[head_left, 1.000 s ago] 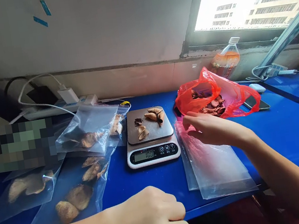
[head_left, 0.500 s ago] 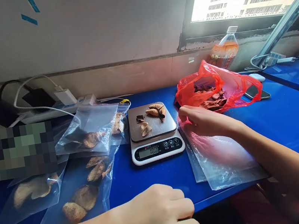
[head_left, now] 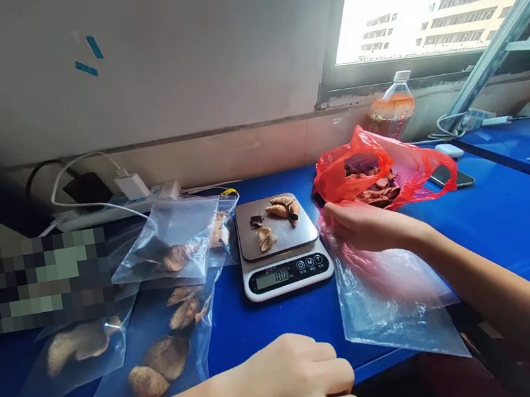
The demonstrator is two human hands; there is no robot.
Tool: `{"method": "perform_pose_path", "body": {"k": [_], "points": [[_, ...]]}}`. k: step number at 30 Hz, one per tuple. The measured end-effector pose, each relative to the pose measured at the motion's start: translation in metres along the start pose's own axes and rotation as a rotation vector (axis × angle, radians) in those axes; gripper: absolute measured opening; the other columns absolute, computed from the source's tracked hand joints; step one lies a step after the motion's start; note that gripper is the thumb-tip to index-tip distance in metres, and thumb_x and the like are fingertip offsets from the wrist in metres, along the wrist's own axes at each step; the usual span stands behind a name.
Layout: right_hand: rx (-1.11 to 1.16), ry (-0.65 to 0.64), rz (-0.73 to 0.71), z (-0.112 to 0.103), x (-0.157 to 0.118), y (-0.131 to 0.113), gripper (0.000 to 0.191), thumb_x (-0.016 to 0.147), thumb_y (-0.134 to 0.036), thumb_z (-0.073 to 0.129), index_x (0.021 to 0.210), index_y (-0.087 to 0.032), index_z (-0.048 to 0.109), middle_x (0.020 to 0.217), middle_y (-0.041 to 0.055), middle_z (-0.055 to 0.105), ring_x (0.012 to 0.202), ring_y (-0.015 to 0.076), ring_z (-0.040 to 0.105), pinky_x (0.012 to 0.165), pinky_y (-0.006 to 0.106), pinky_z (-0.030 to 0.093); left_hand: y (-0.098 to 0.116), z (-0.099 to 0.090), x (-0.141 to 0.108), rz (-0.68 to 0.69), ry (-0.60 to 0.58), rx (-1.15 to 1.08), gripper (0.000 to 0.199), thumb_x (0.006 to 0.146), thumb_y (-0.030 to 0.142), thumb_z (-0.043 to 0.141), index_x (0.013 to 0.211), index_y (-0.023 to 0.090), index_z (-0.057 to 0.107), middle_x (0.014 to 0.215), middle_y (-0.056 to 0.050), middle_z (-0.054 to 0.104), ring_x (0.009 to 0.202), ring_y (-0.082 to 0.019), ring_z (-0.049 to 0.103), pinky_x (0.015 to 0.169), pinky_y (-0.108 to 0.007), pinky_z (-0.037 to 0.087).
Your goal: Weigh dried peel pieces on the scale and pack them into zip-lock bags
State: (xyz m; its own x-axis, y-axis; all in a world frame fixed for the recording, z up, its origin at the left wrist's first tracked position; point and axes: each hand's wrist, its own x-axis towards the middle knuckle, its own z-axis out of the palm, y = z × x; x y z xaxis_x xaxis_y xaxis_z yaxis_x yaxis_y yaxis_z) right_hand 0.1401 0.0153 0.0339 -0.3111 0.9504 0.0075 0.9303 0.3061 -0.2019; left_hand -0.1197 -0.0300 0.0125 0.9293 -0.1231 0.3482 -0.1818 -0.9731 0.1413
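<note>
My right hand (head_left: pixel 367 226) pinches the upper edge of a clear plastic bag (head_left: pixel 409 316), beside the red plastic bag (head_left: pixel 427 178). Dried reddish-brown pieces (head_left: pixel 379 194) lie inside the red bag. My left hand (head_left: pixel 304 380) is closed with curled fingers near the table's front edge; its palm side is hidden. Between and beyond the hands stands a digital kitchen scale (head_left: pixel 288 278). Several curled, dried tan pieces (head_left: pixel 279 209) rest on its metal plate, and the display seems to read 10.0.
Clear bags (head_left: pixel 192 217) with dried tan slices cover the left of the blue table (head_left: pixel 510 220). Behind them lies a power strip (head_left: pixel 166 192) with chargers and cables. A drink bottle (head_left: pixel 396 107) and a phone (head_left: pixel 453 177) are at the back right.
The clear plastic bag under my right hand has swung, its lower end now hanging further over the table's front edge. My left hand stays closed. The camera view has shifted slightly.
</note>
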Motion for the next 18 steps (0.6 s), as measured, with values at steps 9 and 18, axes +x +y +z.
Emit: {"method": "perform_pose_path", "body": {"k": [9, 18], "points": [[0.331, 0.22, -0.425, -0.038, -0.031, -0.051, 0.012, 0.089, -0.009, 0.049, 0.092, -0.021, 0.047, 0.091, 0.0043, 0.059, 0.079, 0.0144, 0.054, 0.068, 0.026, 0.048, -0.006, -0.039, -0.003, -0.172, 0.437, -0.292, 0.03, 0.091, 0.009, 0.046, 0.118, 0.02, 0.049, 0.085, -0.002, 0.069, 0.071, -0.013, 0.064, 0.067, -0.025, 0.054], [0.53, 0.449, -0.496, 0.016, -0.01, -0.11, 0.018, 0.085, -0.005, 0.041, 0.086, -0.023, 0.039, 0.083, 0.0039, 0.052, 0.069, 0.015, 0.048, 0.057, 0.027, 0.045, -0.022, -0.025, -0.035, -0.642, 0.551, -0.25, 0.035, 0.093, 0.01, 0.043, 0.123, 0.029, 0.041, 0.103, -0.003, 0.06, 0.083, -0.011, 0.065, 0.077, -0.024, 0.058]]}}
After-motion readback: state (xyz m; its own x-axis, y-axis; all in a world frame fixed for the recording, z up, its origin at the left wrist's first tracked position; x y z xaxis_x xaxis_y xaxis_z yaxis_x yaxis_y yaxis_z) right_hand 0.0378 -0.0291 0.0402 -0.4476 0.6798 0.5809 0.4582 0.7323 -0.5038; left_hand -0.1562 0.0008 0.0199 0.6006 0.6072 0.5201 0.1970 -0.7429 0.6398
